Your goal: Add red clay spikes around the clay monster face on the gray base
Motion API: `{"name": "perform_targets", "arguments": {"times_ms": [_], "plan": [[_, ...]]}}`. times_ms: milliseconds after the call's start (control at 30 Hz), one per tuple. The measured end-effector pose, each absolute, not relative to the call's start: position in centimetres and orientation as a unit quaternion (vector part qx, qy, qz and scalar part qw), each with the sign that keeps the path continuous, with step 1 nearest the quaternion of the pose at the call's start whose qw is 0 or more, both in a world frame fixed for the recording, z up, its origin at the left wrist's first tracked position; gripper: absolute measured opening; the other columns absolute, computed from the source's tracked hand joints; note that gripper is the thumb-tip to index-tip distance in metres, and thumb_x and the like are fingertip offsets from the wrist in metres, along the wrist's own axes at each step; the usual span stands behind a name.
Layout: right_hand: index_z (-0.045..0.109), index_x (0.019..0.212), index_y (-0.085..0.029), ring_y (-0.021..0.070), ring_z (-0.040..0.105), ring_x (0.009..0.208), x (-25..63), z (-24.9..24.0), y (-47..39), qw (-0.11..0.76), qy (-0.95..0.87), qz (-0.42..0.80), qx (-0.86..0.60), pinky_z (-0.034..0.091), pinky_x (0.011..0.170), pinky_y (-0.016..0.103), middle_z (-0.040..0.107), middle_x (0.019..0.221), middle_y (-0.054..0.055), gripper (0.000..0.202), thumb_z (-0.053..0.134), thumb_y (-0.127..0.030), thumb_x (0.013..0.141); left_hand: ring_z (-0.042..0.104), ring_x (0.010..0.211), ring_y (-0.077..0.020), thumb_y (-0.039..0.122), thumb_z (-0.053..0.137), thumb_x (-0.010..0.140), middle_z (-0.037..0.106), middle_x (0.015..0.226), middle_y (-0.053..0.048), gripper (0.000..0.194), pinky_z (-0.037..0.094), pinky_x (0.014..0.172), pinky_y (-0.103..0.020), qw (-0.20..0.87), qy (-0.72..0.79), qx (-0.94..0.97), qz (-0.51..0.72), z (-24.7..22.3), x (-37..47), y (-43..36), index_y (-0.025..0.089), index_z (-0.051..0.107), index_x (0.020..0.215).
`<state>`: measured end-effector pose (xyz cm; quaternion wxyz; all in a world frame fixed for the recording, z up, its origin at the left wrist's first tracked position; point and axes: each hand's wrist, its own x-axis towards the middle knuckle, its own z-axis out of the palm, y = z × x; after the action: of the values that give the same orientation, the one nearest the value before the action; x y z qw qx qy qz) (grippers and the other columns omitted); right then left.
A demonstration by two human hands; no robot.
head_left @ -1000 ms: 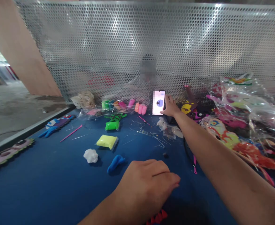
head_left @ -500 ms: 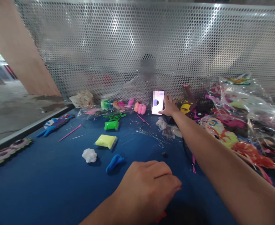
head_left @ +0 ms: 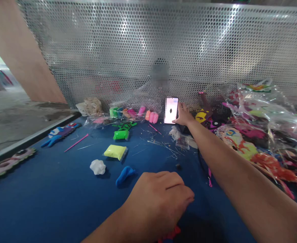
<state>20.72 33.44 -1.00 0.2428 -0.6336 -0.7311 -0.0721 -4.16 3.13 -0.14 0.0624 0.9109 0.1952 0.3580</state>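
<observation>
My right hand (head_left: pixel 184 114) reaches to the back of the blue table, at the right edge of an upright phone (head_left: pixel 171 113). Its thumb lies at the lower corner of the lit screen, the fingers along the side. The screen shows a small dark oval. My left hand (head_left: pixel 161 195) is closed in the foreground, fingertips curled under and hidden. Below it a red piece (head_left: pixel 174 233) peeks out; whether the fingers hold anything is hidden. Left of this hand lie a blue clay lump (head_left: pixel 125 175), a white clay lump (head_left: pixel 97 167) and a yellow clay packet (head_left: pixel 115 152).
A green clay packet (head_left: pixel 121 135) and several wrapped clay pieces lie farther back. Pink tools (head_left: pixel 76 142) and thin wires (head_left: pixel 163 146) are scattered about. Plastic bags with clay pieces (head_left: pixel 254 131) crowd the right. A perforated metal panel (head_left: pixel 100 50) stands behind the table.
The phone screen's larger blue and dark shape has become a small dark oval. More of the red piece shows below my left hand. Both hands stay nearly in place.
</observation>
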Motion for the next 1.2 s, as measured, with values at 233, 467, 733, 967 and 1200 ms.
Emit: {"name": "perform_targets", "arguments": {"times_ms": [233, 467, 733, 967, 1200], "plan": [[0.0, 0.15, -0.015, 0.045, 0.019, 0.138, 20.5, -0.76, 33.14, 0.224, -0.724, -0.074, -0.648, 0.028, 0.107, 0.057, 0.009, 0.155, 0.021, 0.124, 0.08, -0.041, 0.059, 0.06, 0.069, -0.012, 0.02, 0.049, 0.094, 0.066, 0.077, 0.0, 0.017, 0.049, 0.061, -0.025, 0.095, 0.201, 0.905, 0.363, 0.17, -4.05, 3.02, 0.015, 0.064, 0.09], [-0.002, 0.151, -0.018, 0.0447, 0.02, 0.137, 20.27, -0.64, 33.0, 0.216, -0.718, -0.077, -0.657, 0.031, 0.105, 0.058, 0.009, 0.155, 0.02, 0.124, 0.08, -0.04, 0.06, 0.06, 0.067, -0.0128, 0.02, 0.047, 0.095, 0.065, 0.074, 0.0, 0.017, 0.047, 0.058, -0.025, 0.114, 0.206, 0.895, 0.379, 0.12, -4.04, 2.93, 0.013, 0.06, 0.085], [-0.005, 0.15, -0.021, 0.0444, 0.02, 0.137, 20.16, -0.59, 32.83, 0.214, -0.716, -0.076, -0.661, 0.031, 0.105, 0.058, 0.008, 0.156, 0.019, 0.126, 0.081, -0.04, 0.059, 0.059, 0.065, -0.0128, 0.02, 0.048, 0.094, 0.065, 0.073, -0.001, 0.018, 0.045, 0.057, -0.024, 0.111, 0.206, 0.897, 0.374, 0.24, -4.12, 3.13, 0.013, 0.061, 0.083], [-0.006, 0.15, -0.021, 0.0459, 0.019, 0.138, 19.92, -0.51, 32.76, 0.211, -0.71, -0.072, -0.668, 0.031, 0.104, 0.06, 0.006, 0.156, 0.021, 0.126, 0.081, -0.039, 0.06, 0.058, 0.064, -0.0128, 0.022, 0.049, 0.094, 0.064, 0.073, -0.001, 0.018, 0.044, 0.056, -0.024, 0.095, 0.21, 0.905, 0.357, 0.46, -4.0, 2.88, 0.014, 0.06, 0.082], [-0.005, 0.15, -0.018, 0.0442, 0.018, 0.139, 20.2, -0.51, 32.82, 0.215, -0.72, -0.071, -0.656, 0.029, 0.106, 0.056, 0.005, 0.156, 0.022, 0.126, 0.081, -0.038, 0.06, 0.061, 0.072, -0.0129, 0.016, 0.051, 0.092, 0.065, 0.079, -0.001, 0.01, 0.049, 0.062, -0.024, 0.122, 0.212, 0.898, 0.366, -0.16, -4.19, 3.11, 0.014, 0.061, 0.09]]}}
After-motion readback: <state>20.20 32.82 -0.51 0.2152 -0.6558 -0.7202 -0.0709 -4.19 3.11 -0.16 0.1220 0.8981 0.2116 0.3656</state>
